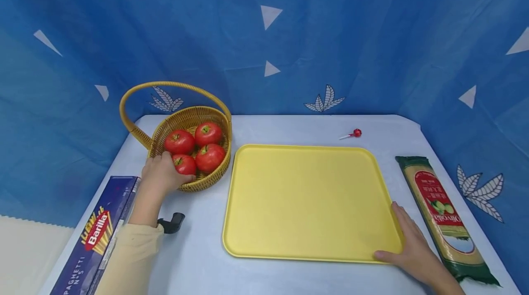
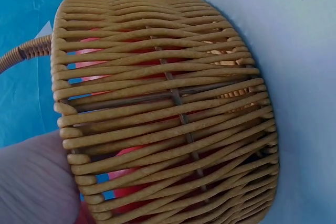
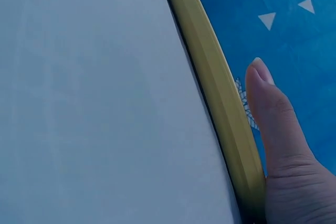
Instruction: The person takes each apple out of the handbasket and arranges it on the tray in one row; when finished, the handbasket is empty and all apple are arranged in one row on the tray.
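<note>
Four-sided groups aside, several red tomatoes (image 1: 210, 158) lie in a woven basket (image 1: 204, 184) with a tall hoop handle, at the back left in the head view. My left hand (image 1: 162, 173) reaches over the near rim, fingers and thumb around the nearest tomato (image 1: 184, 164). In the left wrist view the basket's weave (image 2: 157, 103) fills the middle and partly hides the tomatoes; the fingertips are hidden there. My right hand (image 1: 413, 249) rests at the near right corner of a yellow tray (image 1: 310, 203), thumb extended along its edge (image 3: 220, 87).
A blue Barilla spaghetti box (image 1: 97, 235) lies at the left, beside the left forearm. A green-ended Olivoila pasta packet (image 1: 444, 217) lies right of the tray. Behind the tray is a red lollipop (image 1: 357, 133). A blue curtain (image 1: 264, 47) hangs behind the white table (image 1: 198, 258).
</note>
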A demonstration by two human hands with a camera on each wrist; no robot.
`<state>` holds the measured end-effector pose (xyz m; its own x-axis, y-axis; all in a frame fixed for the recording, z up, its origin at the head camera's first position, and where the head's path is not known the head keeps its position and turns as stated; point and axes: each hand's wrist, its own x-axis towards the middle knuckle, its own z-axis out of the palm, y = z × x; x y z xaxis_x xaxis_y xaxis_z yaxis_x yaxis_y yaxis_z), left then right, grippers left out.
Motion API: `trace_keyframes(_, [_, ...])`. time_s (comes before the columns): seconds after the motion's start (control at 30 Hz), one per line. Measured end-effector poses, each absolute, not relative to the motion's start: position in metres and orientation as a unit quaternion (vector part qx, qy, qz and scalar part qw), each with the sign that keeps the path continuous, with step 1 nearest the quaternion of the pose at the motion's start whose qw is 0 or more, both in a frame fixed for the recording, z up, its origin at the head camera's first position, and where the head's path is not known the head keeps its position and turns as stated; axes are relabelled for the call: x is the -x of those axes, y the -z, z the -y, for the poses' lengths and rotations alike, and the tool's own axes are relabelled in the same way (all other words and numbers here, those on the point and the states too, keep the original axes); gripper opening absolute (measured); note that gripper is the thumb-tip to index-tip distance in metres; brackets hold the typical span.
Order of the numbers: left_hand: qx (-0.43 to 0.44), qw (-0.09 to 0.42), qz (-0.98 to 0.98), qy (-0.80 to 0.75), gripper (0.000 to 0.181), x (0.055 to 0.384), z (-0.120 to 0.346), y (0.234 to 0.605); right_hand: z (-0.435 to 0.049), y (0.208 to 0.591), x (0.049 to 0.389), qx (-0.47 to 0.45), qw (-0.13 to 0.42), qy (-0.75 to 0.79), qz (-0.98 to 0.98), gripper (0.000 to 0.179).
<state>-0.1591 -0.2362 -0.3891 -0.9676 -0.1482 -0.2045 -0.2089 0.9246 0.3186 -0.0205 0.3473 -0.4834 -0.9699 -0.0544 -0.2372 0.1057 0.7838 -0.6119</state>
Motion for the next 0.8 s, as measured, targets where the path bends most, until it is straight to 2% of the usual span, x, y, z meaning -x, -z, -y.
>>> trace_keyframes(0.17, [0.093,0.087,-0.977,-0.171,0.109,0.161,0.237,0.391,-0.347,0.485,0.018,0.004,0.116,0.328,-0.938,0.133])
trace_keyframes(0.47, [0.098,0.049,-0.977,-0.181,0.102,0.159,0.237,0.393,-0.347,0.488,0.015,0.025,0.105,0.307,-0.946,0.138])
trace_keyframes(0.7, [0.104,-0.036,-0.969,-0.222,0.090,0.144,0.238,0.382,-0.347,0.488,0.016,0.015,0.118,0.306,-0.944,0.139])
trace_keyframes(0.8, [0.097,-0.062,-0.965,-0.236,0.090,0.135,0.233,0.372,-0.347,0.488,0.016,0.015,0.121,0.307,-0.944,0.139])
